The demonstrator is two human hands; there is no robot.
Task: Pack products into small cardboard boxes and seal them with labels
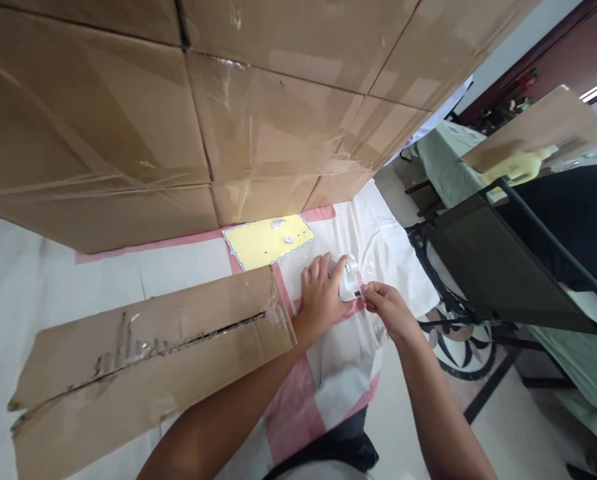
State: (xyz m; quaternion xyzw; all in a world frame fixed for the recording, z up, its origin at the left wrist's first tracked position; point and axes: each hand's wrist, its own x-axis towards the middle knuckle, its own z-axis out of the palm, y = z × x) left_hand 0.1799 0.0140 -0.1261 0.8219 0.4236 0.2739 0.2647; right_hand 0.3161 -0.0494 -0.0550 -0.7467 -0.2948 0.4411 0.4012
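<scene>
My left hand (322, 293) is wrapped round a small white object that looks like a tape dispenser (349, 283), resting on the cloth. Part of it is hidden behind my fingers. At its right edge, by a small dark spot, my right hand (386, 307) is closed in a pinch. What lies between those fingertips is too small to make out. Just beyond my left hand is a yellow card (258, 245) with a pale blue-edged border. On it lie small crumpled whitish scraps (278, 224).
Large taped cardboard boxes (278, 120) form a wall behind the card. A long cardboard box (168, 353) with a torn seam lies left of my arms. Pink-and-white cloth (338, 367) covers the surface. A dark folding chair (498, 260) stands at right, near a cloth-covered table (448, 173).
</scene>
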